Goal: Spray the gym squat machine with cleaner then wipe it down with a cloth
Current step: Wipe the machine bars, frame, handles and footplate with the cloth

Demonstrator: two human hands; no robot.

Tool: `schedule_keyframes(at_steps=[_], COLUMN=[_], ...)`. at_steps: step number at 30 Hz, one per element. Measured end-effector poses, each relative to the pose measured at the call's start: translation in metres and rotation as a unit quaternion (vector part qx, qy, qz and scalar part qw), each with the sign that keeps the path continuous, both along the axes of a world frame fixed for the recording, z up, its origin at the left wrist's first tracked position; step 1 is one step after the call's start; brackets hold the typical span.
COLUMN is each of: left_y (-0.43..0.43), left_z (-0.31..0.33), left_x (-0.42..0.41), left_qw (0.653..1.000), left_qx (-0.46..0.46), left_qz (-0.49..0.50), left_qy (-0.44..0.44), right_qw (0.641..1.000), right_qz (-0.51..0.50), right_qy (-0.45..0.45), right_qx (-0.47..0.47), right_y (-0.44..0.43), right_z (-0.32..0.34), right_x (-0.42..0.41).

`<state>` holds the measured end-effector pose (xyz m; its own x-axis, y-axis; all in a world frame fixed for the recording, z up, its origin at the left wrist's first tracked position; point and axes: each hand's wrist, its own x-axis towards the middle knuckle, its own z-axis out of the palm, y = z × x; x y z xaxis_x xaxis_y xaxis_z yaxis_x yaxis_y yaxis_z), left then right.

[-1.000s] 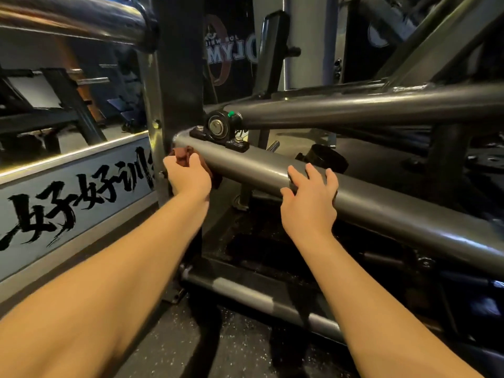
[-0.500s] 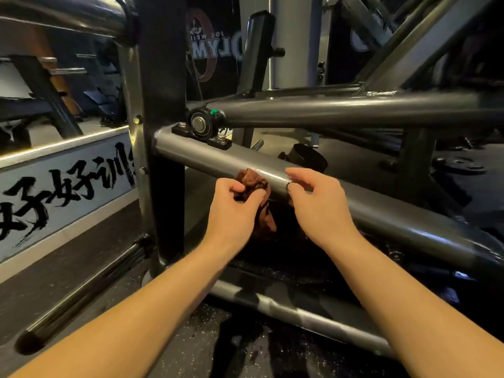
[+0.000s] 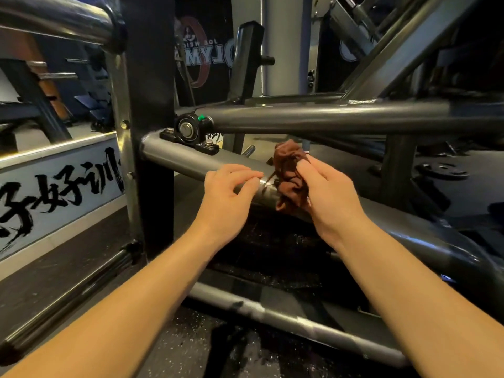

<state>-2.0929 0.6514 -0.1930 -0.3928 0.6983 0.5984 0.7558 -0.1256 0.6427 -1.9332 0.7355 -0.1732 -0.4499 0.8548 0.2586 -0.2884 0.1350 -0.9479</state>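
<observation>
The squat machine's thick grey tube slopes down from the dark upright post toward the lower right. A crumpled brown cloth lies bunched against the tube's middle, and my right hand grips it with thumb and fingers. My left hand hovers just left of the cloth with loosely bent fingers near the tube, holding nothing. No spray bottle is in view.
A black bearing block is bolted on the tube near the post, with a second grey tube running right from it. A lower frame bar crosses the speckled floor. A white banner with black characters stands left. A weight plate lies far right.
The cloth passed from my left hand to my right hand. It moved rightward along the tube from near the post, and my left hand now holds nothing.
</observation>
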Motion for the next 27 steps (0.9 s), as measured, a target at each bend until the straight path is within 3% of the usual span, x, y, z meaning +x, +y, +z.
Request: schedule_keyframes(at_steps=[1, 3, 6, 8, 11, 13, 18, 23, 27], left_y=[0.0, 0.003, 0.009, 0.01, 0.013, 0.018, 0.033, 0.04, 0.04], left_z=[0.0, -0.003, -0.012, -0.016, -0.019, -0.021, -0.032, -0.039, -0.043], left_x=[-0.005, -0.018, -0.038, -0.045, -0.046, -0.045, -0.027, -0.019, -0.019], left_qw=[0.998, 0.986, 0.973, 0.971, 0.971, 0.969, 0.971, 0.969, 0.969], left_qx=[0.017, 0.013, -0.048, -0.045, -0.029, -0.025, -0.003, 0.028, 0.045], left_qz=[0.047, 0.14, 0.199, 0.198, 0.201, 0.209, 0.189, 0.18, 0.17], left_qy=[0.03, 0.088, 0.112, 0.125, 0.126, 0.128, 0.15, 0.169, 0.176], right_qw=[0.992, 0.936, 0.83, 0.773, 0.801, 0.796, 0.839, 0.821, 0.803], right_qz=[-0.076, -0.151, -0.085, -0.057, -0.027, -0.027, -0.153, -0.282, -0.254], right_qy=[-0.051, -0.18, -0.431, -0.509, -0.473, -0.479, -0.457, -0.472, -0.489], right_qx=[0.091, 0.263, 0.344, 0.375, 0.366, 0.368, 0.253, 0.154, 0.227], right_y=[0.004, 0.011, 0.018, 0.021, 0.03, 0.035, 0.053, 0.062, 0.047], right_z=[0.007, 0.014, 0.01, 0.014, 0.026, 0.026, -0.006, -0.029, -0.021], right_x=[0.001, -0.004, -0.032, -0.055, -0.077, -0.078, -0.014, 0.057, 0.021])
